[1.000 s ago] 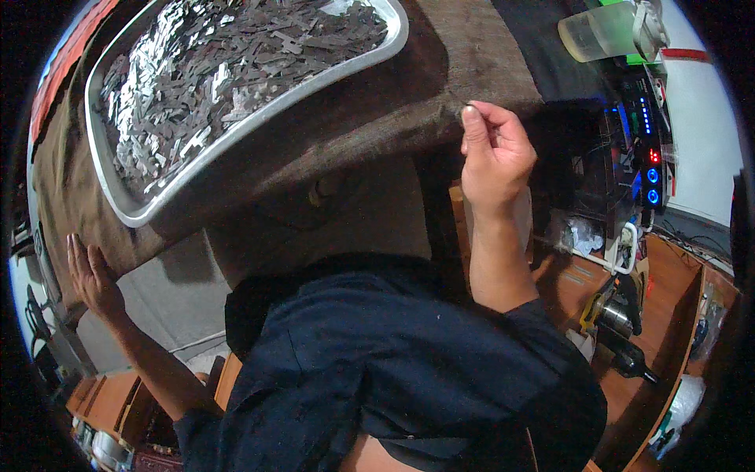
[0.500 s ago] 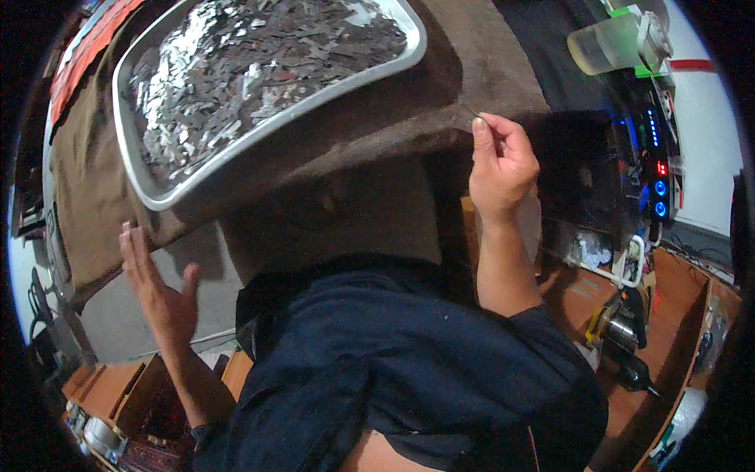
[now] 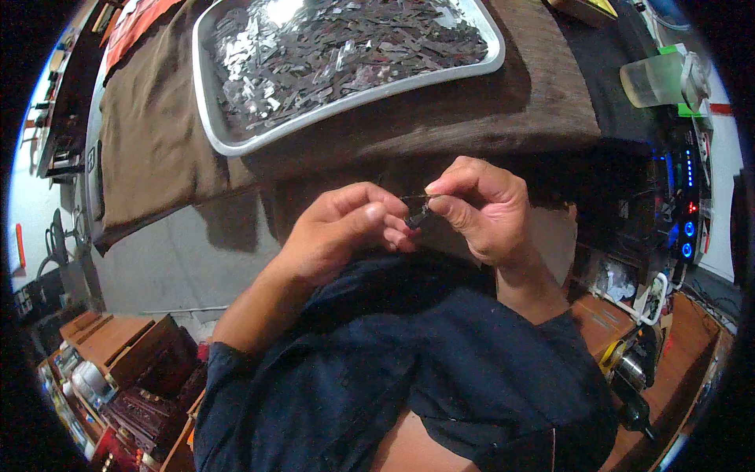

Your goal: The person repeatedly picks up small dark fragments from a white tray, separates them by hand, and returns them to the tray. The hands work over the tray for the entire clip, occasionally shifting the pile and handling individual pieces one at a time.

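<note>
My two hands are close together in front of my lap, just below the near edge of the cloth. My right hand (image 3: 491,206) pinches a thin dark strip (image 3: 415,197) between thumb and forefinger. Its other end reaches the curled fingertips of my left hand (image 3: 330,232), which is closed around it. Just under the strip, a small dark piece (image 3: 418,217) lies between the fingertips of both hands; its kind is too small to tell. Beyond my hands, a white-rimmed tray (image 3: 203,86) holds a heap of flat dark and shiny slivers (image 3: 338,67).
Brown cloth (image 3: 157,149) covers the table under the tray. At the right stand a clear lidded jug (image 3: 657,82) and a black device with blue lights (image 3: 689,204). A tool with a metal drum (image 3: 633,366) lies lower right, wooden boxes (image 3: 118,338) lower left.
My left hand has come from the far left, where its fingers were spread, to meet my right hand. My right hand has moved slightly down and left. The view has shifted, so the tray appears farther right.
</note>
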Tool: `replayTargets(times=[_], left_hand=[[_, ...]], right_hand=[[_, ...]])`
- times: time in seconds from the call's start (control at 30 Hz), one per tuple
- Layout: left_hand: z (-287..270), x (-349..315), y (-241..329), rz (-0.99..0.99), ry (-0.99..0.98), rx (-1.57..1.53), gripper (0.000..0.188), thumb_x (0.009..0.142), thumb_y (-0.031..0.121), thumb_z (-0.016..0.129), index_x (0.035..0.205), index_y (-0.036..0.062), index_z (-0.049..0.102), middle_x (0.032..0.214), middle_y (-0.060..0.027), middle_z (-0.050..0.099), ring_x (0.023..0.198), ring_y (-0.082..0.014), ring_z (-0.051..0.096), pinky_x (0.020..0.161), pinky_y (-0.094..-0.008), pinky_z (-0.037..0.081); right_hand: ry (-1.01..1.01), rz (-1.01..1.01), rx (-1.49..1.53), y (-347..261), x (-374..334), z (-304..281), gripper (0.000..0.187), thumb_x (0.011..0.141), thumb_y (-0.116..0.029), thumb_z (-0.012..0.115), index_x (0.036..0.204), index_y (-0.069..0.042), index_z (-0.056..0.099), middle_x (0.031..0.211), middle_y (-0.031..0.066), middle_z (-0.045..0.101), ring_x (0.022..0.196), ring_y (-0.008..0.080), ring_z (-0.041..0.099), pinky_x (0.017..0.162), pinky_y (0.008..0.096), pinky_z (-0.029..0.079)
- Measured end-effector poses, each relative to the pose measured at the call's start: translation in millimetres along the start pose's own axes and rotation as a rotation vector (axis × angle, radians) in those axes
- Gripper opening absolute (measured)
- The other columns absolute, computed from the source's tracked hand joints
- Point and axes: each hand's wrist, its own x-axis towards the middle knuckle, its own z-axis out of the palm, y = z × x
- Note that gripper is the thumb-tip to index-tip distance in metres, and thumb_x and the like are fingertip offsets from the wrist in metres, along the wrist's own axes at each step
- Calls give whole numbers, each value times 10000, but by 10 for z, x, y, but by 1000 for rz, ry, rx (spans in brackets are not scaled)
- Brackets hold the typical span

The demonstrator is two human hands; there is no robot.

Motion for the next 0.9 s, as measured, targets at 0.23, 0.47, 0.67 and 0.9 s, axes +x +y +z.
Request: replayTargets(times=[0.23,0.47,0.67,0.9], left_hand=[[-77,75,-144,-101,17,-213,140,917,94,727,1007,43,633,1044,-201,720,907,-286,737,775,-388,619],[-153,94,-223,-125,11,-331,134,898,65,730,977,18,633,982,-171,708,930,-296,728,765,-423,640],[-171,109,-238,-149,-19,-300,173,866,-9,742,983,28,619,952,-139,704,905,-274,731,754,-392,637],[-182,100,-311,-115,25,-226,200,858,-39,739,997,34,616,948,-143,714,870,-256,734,754,-378,634]], right_hand=[[-90,27,-56,53,-8,74,93,903,-62,756,958,-6,705,840,56,666,761,117,666,654,250,520],[-111,12,-55,150,-4,112,85,918,-72,742,970,-16,705,856,56,667,765,125,664,662,255,513],[-138,81,45,197,-38,147,85,910,-69,749,969,-24,708,868,55,664,785,127,645,691,261,506],[-8,26,56,233,-41,146,89,941,-111,722,974,-33,693,898,41,640,761,116,605,677,242,485]])
